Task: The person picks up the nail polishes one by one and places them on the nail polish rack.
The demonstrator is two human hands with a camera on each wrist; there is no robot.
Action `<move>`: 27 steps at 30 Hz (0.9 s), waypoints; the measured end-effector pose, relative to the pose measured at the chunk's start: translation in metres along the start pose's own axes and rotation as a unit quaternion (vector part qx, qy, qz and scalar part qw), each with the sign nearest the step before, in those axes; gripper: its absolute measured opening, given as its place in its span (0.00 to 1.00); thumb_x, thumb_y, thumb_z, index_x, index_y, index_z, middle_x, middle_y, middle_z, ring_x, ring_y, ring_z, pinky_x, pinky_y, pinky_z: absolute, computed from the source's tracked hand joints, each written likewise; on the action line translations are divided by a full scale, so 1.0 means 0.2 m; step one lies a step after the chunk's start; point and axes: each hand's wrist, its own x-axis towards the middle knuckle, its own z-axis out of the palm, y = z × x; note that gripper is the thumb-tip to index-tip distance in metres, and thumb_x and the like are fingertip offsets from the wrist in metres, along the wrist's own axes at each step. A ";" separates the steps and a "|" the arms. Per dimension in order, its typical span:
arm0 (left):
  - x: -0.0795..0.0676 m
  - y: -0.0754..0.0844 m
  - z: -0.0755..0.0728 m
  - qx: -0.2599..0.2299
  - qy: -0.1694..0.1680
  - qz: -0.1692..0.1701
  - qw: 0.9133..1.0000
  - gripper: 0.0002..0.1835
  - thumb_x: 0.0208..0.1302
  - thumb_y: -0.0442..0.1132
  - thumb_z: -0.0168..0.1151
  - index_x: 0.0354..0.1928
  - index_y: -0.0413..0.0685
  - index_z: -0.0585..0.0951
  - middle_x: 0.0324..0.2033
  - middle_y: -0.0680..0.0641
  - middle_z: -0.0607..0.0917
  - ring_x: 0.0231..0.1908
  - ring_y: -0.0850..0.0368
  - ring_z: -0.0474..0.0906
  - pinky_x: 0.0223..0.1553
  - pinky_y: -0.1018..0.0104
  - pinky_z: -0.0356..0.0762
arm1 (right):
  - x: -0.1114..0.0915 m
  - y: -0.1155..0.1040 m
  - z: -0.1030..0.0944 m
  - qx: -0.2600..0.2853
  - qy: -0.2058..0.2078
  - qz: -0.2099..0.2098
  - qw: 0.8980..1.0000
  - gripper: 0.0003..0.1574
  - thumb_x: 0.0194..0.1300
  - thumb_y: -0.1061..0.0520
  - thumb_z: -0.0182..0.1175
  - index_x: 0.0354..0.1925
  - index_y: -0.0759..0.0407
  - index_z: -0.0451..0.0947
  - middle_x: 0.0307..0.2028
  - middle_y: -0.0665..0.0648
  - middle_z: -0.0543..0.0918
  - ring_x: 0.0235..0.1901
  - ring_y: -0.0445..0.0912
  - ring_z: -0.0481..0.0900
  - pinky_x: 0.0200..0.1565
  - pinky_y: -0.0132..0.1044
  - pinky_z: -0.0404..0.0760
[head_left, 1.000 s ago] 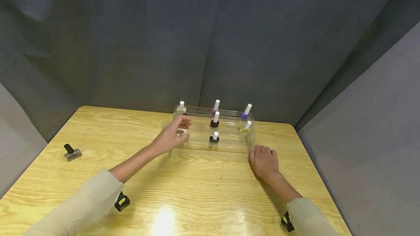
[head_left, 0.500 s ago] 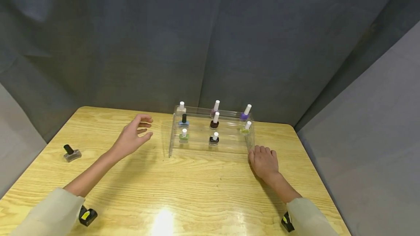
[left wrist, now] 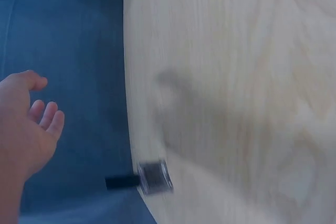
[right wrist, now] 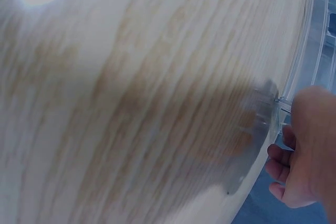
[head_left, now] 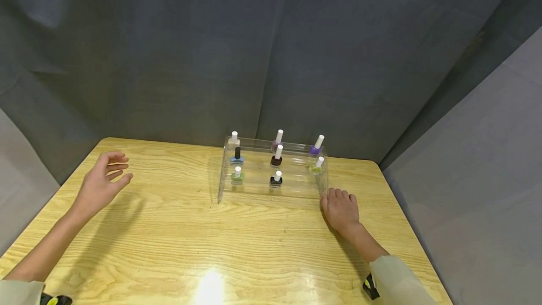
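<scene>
My left hand (head_left: 99, 185) is over the table's left side, fingers loosely bent and holding nothing. In the left wrist view, a nail polish bottle with a black cap (left wrist: 155, 177) lies on the table apart from the left hand (left wrist: 29, 124); in the head view the hand and arm hide it. My right hand (head_left: 340, 210) holds the front right corner of a clear tiered display rack (head_left: 254, 194), its fingers curled at the side panel. On the rack stand several nail polish bottles, among them a light blue one (head_left: 237, 159), a green one (head_left: 237, 179) and a purple one (head_left: 315, 150).
The wooden table (head_left: 237, 244) reaches back to a dark curtain (head_left: 190, 60). A lighter grey panel (head_left: 478, 168) stands along the right side. Bright glare (head_left: 211, 286) shows near the front of the table.
My left hand has drawn back leftward from the rack to the table's left side, uncovering the blue and green bottles. The right hand has stayed at the rack's corner.
</scene>
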 end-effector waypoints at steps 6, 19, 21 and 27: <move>-0.08 -0.09 -0.12 0.029 0.032 0.000 0.999 0.29 0.63 0.25 0.64 0.62 0.28 0.63 0.53 0.37 0.71 0.49 0.78 0.68 0.49 0.88 0.67 | 0.00 -0.01 -0.01 0.002 0.006 -0.002 1.000 0.23 0.80 0.50 0.43 0.26 0.58 0.59 0.24 0.55 0.63 0.28 0.55 0.65 0.35 0.50 0.64; -0.17 -0.29 -0.24 0.048 0.050 -0.042 0.997 0.29 0.64 0.27 0.63 0.61 0.26 0.61 0.52 0.42 0.69 0.48 0.78 0.62 0.50 0.91 0.60 | 0.00 -0.01 -0.01 -0.002 -0.001 -0.002 1.000 0.23 0.80 0.49 0.43 0.27 0.58 0.59 0.25 0.55 0.63 0.29 0.55 0.65 0.36 0.50 0.64; -0.18 -0.32 -0.25 0.049 0.048 -0.052 0.996 0.29 0.64 0.28 0.64 0.61 0.25 0.60 0.52 0.40 0.68 0.47 0.78 0.62 0.49 0.91 0.61 | 0.00 0.00 0.00 -0.003 0.000 -0.003 1.000 0.23 0.80 0.49 0.42 0.27 0.58 0.60 0.25 0.55 0.63 0.29 0.55 0.65 0.36 0.50 0.64; -0.22 -0.38 -0.25 0.056 0.017 -0.074 0.996 0.31 0.65 0.31 0.66 0.62 0.26 0.60 0.56 0.29 0.68 0.46 0.77 0.62 0.46 0.92 0.61 | 0.00 0.00 0.00 -0.004 0.004 -0.003 1.000 0.24 0.80 0.49 0.42 0.27 0.58 0.60 0.24 0.55 0.63 0.27 0.54 0.65 0.35 0.49 0.64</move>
